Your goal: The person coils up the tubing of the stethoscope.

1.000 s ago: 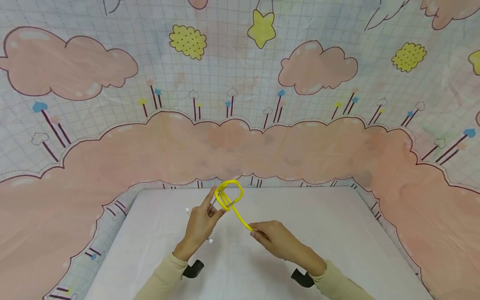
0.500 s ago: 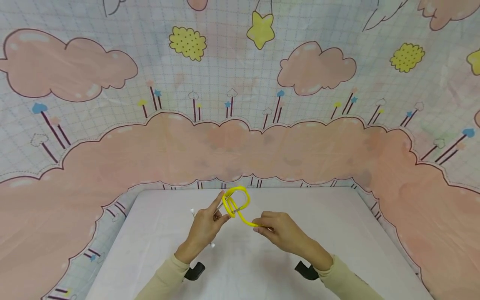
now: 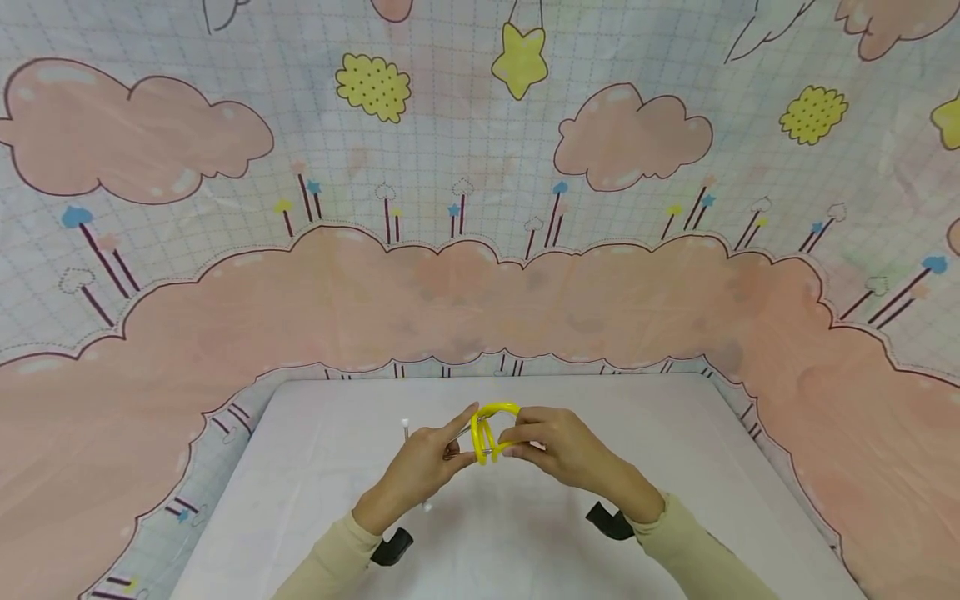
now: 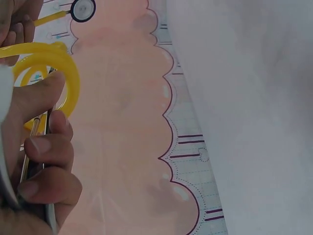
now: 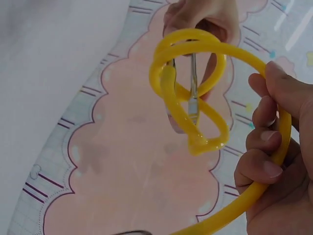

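Between my hands is a stethoscope with yellow tubing (image 3: 480,433) wound in loops around its metal ear tubes (image 5: 193,73). My left hand (image 3: 420,467) grips the ear tubes, its index finger and thumb reaching to the coil. White ear tips (image 3: 406,422) stick out behind that hand. My right hand (image 3: 562,446) holds a length of the tubing close beside the coil; in the right wrist view its fingers (image 5: 264,164) curl round the tube. In the left wrist view the round chest piece (image 4: 83,10) hangs at the tube's end, past the right hand.
A white table (image 3: 315,517) lies below the hands. Behind it hangs a patterned cloth (image 3: 525,300) with pink clouds and yellow stars. Black curved pieces (image 3: 611,521) sit at both wrists.
The left hand has moved right and lower with the coil, turning it. The right hand has come up to the coil, so the stretch of tubing between the hands is shorter.
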`<control>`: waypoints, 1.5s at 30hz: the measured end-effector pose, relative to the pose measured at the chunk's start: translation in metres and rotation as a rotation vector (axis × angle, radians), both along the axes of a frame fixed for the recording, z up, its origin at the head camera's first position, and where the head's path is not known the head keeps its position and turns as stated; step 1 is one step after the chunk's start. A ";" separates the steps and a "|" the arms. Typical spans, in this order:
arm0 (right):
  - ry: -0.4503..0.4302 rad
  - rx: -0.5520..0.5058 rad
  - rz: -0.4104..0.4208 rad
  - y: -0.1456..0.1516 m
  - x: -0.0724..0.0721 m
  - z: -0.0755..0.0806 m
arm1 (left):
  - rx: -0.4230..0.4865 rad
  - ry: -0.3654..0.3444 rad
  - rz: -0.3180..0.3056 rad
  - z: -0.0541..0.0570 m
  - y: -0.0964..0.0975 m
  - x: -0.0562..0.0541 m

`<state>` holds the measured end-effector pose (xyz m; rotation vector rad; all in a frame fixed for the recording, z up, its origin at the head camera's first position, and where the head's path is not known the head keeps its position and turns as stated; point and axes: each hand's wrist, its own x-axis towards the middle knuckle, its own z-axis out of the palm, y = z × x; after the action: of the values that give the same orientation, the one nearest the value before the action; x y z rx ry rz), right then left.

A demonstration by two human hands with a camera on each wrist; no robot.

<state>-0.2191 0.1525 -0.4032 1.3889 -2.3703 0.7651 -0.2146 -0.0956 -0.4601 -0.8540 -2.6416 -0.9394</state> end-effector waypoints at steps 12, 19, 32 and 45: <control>-0.048 -0.035 0.024 0.003 -0.011 0.001 | -0.073 -0.078 -0.164 0.005 0.001 0.005; -0.082 -0.054 0.027 0.006 -0.015 0.002 | -0.094 -0.128 -0.248 0.007 0.002 0.006; -0.360 -0.149 0.148 0.011 -0.024 -0.003 | -0.047 -0.103 -0.400 0.009 0.002 0.012; -0.593 -0.358 0.253 0.008 -0.038 -0.037 | 0.056 -0.055 -0.408 0.012 0.008 0.013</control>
<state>-0.2569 0.1607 -0.4400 1.4594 -2.2845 1.7852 -0.2018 -0.0876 -0.4482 -1.4044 -2.5173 -1.1340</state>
